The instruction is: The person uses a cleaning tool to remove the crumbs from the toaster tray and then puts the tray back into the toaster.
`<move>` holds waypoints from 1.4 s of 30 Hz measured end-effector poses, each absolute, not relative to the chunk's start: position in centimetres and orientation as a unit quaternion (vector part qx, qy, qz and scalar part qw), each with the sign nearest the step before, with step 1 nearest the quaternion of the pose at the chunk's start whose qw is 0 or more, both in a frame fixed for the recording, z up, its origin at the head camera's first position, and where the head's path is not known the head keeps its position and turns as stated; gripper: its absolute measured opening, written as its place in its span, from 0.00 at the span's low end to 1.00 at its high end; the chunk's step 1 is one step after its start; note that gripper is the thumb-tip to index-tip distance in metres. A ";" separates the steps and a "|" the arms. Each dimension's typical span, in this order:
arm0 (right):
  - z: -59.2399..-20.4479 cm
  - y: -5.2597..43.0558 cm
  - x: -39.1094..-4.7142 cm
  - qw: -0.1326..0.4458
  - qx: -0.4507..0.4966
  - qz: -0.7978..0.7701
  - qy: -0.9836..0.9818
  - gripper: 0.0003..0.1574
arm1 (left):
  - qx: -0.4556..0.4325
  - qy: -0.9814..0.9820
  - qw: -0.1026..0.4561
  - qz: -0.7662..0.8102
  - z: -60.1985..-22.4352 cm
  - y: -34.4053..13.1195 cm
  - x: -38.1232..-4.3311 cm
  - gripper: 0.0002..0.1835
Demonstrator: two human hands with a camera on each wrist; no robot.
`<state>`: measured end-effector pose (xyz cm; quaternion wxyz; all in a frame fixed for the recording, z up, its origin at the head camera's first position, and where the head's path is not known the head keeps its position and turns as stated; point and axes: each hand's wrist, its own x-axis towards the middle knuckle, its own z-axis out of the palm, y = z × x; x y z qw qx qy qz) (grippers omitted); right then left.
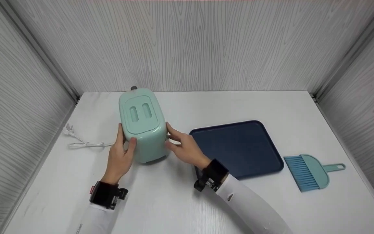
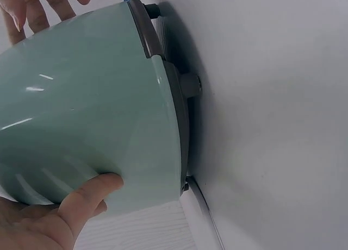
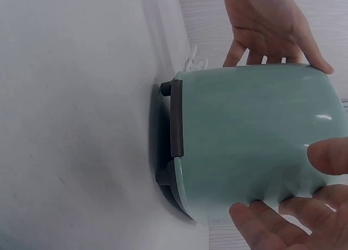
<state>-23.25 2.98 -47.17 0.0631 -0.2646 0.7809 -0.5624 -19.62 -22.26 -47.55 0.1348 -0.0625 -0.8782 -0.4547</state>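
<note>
Mint-green toaster [image 1: 143, 125], navy tray [image 1: 235, 149]

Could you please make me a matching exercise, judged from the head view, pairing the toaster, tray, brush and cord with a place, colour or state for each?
Things
1. toaster
2. tray
3. brush
4. cord

Descriptions
A. farthest right of the four, with blue bristles
B. white, partly bundled, to the left of the left hand
C. pale green, between the left hand and the right hand
D. dark blue, lying flat on the table

Right pairs: 1-C, 2-D, 3-A, 4-B
</note>
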 end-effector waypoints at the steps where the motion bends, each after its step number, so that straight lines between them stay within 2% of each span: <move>1: -47.2 3.1 -23.2 0.059 -0.264 -0.562 0.782 0.42 | -0.065 -0.877 0.135 -0.456 -47.5 -22.1 -19.7 0.42; 14: -47.4 4.6 -22.0 0.035 -0.248 -0.566 0.785 0.43 | -0.081 -0.872 0.123 -0.466 -47.6 -20.7 -19.8 0.42; 42: -47.6 7.3 -20.8 -0.016 -0.202 -0.605 0.770 0.37 | -0.107 -0.872 0.106 -0.467 -47.3 -17.5 -20.5 0.43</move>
